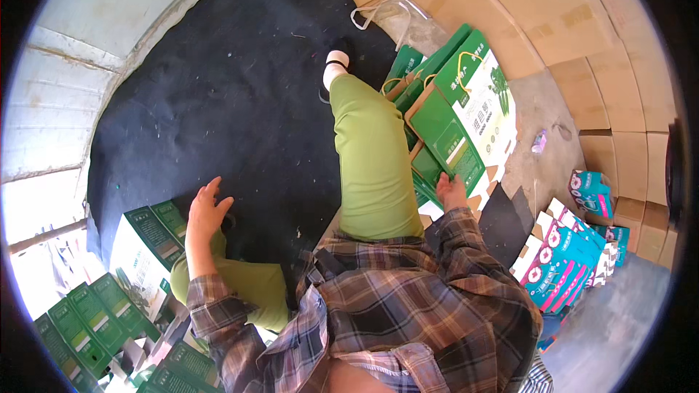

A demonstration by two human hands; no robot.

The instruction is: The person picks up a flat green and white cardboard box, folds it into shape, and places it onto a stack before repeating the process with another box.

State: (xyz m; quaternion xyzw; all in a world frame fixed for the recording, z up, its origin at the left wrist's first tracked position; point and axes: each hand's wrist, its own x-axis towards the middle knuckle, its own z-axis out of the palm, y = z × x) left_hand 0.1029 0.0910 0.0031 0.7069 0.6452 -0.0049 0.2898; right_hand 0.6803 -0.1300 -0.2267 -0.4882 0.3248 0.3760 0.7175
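Note:
My left hand (209, 212) hangs over the black floor sheet with its fingers apart and nothing in it. It is nearest to a standing group of green-and-white cardboard boxes (154, 236) at the left. At the right, my right hand (452, 191) has its fingers closed at the lower edge of a flattened green-and-white gift carton (451, 127) with a yellow cord handle. That carton leans on a stack of similar green cartons (413, 76) beside my outstretched leg. Part of the right hand's grip is hidden by the carton's edge.
Black sheeting (240, 73) covers the floor ahead. More green cartons (95, 324) stand at the lower left. Teal-and-pink cartons (557, 266) lie at the right. Stacked brown cardboard boxes (524, 7) line the far right, with a white strap (378, 7) near them. A pale wall (65, 87) bounds the left.

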